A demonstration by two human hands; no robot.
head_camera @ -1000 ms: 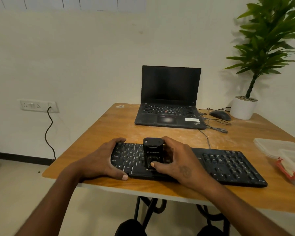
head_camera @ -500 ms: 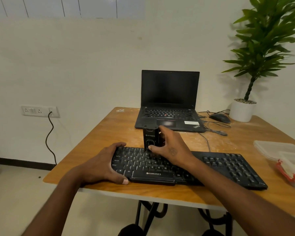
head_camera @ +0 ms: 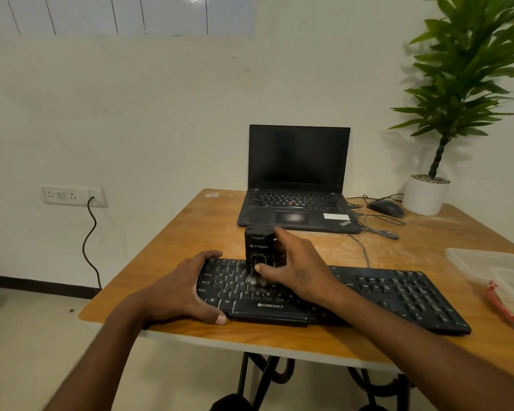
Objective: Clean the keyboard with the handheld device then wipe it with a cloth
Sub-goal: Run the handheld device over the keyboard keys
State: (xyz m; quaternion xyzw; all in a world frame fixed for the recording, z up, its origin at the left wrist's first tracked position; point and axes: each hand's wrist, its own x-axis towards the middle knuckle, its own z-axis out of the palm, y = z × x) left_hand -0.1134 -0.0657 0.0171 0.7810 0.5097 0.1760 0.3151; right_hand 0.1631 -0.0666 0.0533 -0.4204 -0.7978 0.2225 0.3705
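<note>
A plain, pale room.
Cream wall, wooden desk, wall socket, potted plant in the corner, beige floor.

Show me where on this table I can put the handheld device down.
Bare wood lies between the keyboard and laptop, left of the grey cable, and along the table's left edge. The right side is crowded by plastic containers, mouse and plant pot.
</note>
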